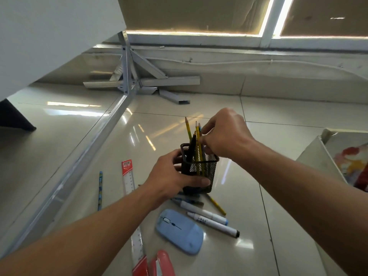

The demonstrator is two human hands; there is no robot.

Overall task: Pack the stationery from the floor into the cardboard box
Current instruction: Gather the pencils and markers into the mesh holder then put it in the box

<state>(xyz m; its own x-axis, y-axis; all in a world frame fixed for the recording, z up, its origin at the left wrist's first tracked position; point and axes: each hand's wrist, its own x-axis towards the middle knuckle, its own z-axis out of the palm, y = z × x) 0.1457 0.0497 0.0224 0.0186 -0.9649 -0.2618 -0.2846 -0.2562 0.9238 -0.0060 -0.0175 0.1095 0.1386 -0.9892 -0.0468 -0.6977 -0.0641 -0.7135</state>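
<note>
Gripping the mesh pen holder [199, 168] mid-floor, left hand [171, 176] steadies it while right hand [225, 134] pinches the pencils [196, 144]; tilt it and they spill beside the markers [211, 218], cardboard box [318, 156] waiting far right.

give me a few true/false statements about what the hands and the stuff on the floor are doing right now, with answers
1. The left hand grips the black mesh pen holder. True.
2. The right hand is lifting the blue mouse. False: the mouse lies on the floor; the hand is at the pencils in the holder.
3. The pen holder is empty. False: pencils stand in it.
4. Two white markers lie on the floor beside the mouse. True.
5. A clear ruler lies on the floor. True.
</note>
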